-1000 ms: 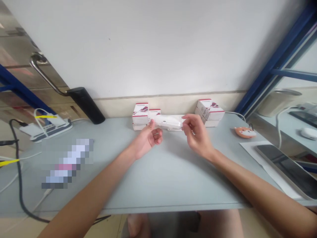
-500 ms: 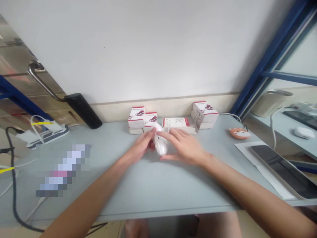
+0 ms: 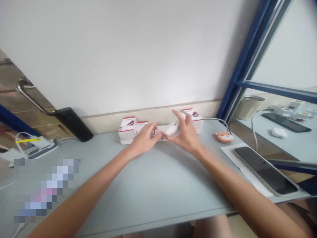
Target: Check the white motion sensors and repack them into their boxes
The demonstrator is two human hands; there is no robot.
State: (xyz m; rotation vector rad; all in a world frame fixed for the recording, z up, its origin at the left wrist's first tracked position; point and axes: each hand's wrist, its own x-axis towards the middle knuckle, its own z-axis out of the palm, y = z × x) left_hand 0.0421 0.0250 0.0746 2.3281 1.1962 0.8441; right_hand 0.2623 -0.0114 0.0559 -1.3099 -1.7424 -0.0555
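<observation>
A white, rounded, glossy object [image 3: 171, 128], blurred by motion, rests in my right hand [image 3: 187, 134], between the thumb and the raised fingers. It sits just above a flat white-and-red box [image 3: 158, 131] lying near the wall. My left hand [image 3: 145, 138] reaches to the left end of that box, thumb and fingers apart in a C shape; whether it touches the box I cannot tell. Beside the left hand stands a group of small white-and-red boxes [image 3: 127, 129]. More such boxes [image 3: 196, 121] are stacked behind my right hand, partly hidden by it.
On the right lie an orange animal-shaped case [image 3: 224, 137] and a dark-screened phone [image 3: 264, 170] on white paper [image 3: 235, 162]. A mirror [image 3: 279, 142] borders that side. Leftward are a black cylinder [image 3: 73, 124], a power strip [image 3: 42, 150] and a pixelated device [image 3: 49, 188].
My hands have parted. The white object has moved from between both hands to the right, into my right hand above the flat box. My left hand has let go. The view has shifted.
</observation>
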